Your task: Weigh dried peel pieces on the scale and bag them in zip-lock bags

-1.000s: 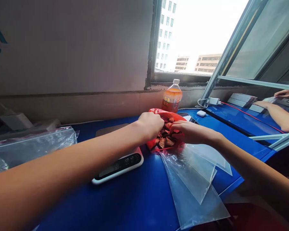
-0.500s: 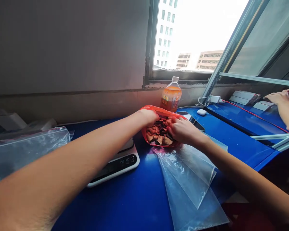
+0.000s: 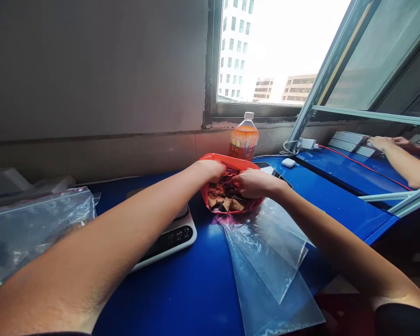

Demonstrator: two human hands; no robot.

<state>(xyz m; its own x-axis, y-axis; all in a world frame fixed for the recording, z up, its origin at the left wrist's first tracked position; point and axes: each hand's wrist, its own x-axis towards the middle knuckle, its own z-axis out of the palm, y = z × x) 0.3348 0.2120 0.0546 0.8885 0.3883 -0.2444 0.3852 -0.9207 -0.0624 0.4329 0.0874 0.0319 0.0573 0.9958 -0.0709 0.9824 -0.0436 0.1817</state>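
A red plastic bag (image 3: pixel 203 193) stands upright with its mouth wide, full of dried brown, curled slices (image 3: pixel 227 204). My left hand (image 3: pixel 213 170) reaches over the bag's left rim, its fingertips down among the slices and hidden. From the right, my right hand (image 3: pixel 251 182) dips in as well, fingers curled and pressed together at the slices; what they hold, if anything, cannot be made out. Beneath my left forearm lies a white kitchen scale (image 3: pixel 193 233), partly covered. Clear plastic bags (image 3: pixel 273 266) are spread flat in front of the red bag.
Behind the bag stands a bottle of orange drink (image 3: pixel 244 140). A phone (image 3: pixel 266 165) and a white earbud case (image 3: pixel 288 162) are to its right. A large clear zip bag (image 3: pixel 38 228) is at left. Another person's hand (image 3: pixel 381 143) is beyond the metal frame (image 3: pixel 306 109).
My right hand has moved slightly left and deeper over the slices. My left hand stays inside the bag. The view has shifted a little, and the other person's hand has moved left to the white boxes.
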